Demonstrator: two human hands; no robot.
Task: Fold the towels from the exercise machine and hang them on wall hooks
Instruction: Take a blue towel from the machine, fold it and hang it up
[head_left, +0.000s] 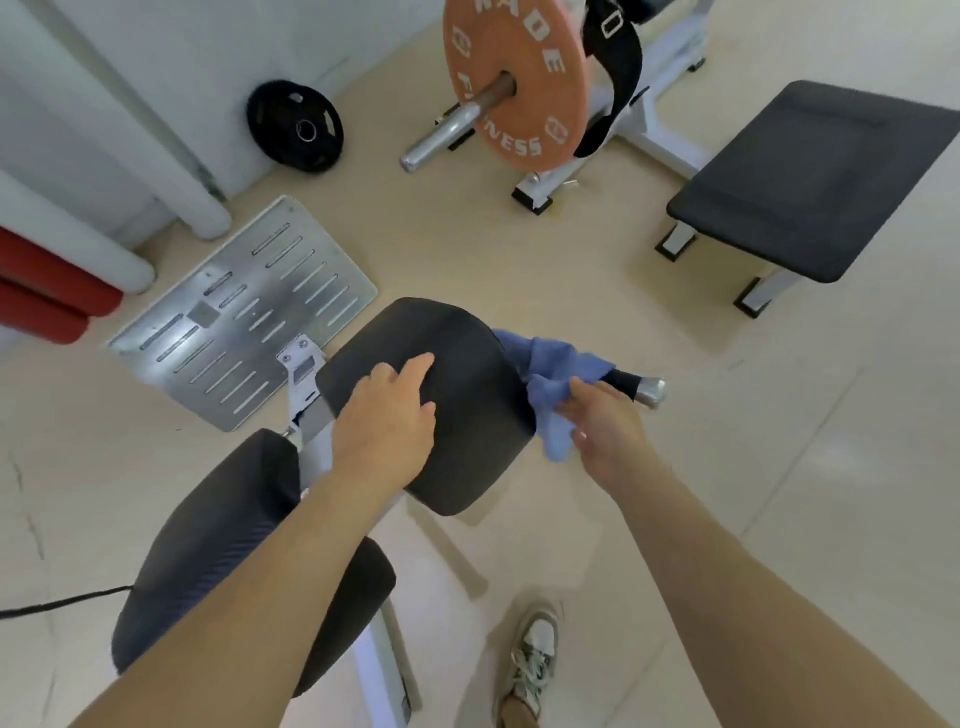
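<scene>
1. You are, I judge, at the very start. The blue towel (558, 364) hangs over the machine's handle (641, 387), just right of the black pad (467, 415), and it is not yet folded.
2. Your right hand (605, 431) pinches the towel's near end. Your left hand (387, 415) rests flat on the pad, fingers relaxed.
3. Left to do: take it off, fold it, hang it. No wall hooks are in view.
4. No container is visible.

Towel (558, 371) hangs on handle (638, 387), just right of upper pad (467, 441). Left hand (389, 421) rests on upper pad; right hand (605, 434) pinches towel. Footplate (234, 312) behind-left, seat pad (218, 545) nearer-left. Bench (810, 176) far right; loose plate (296, 127) leans on wall, far left.
</scene>
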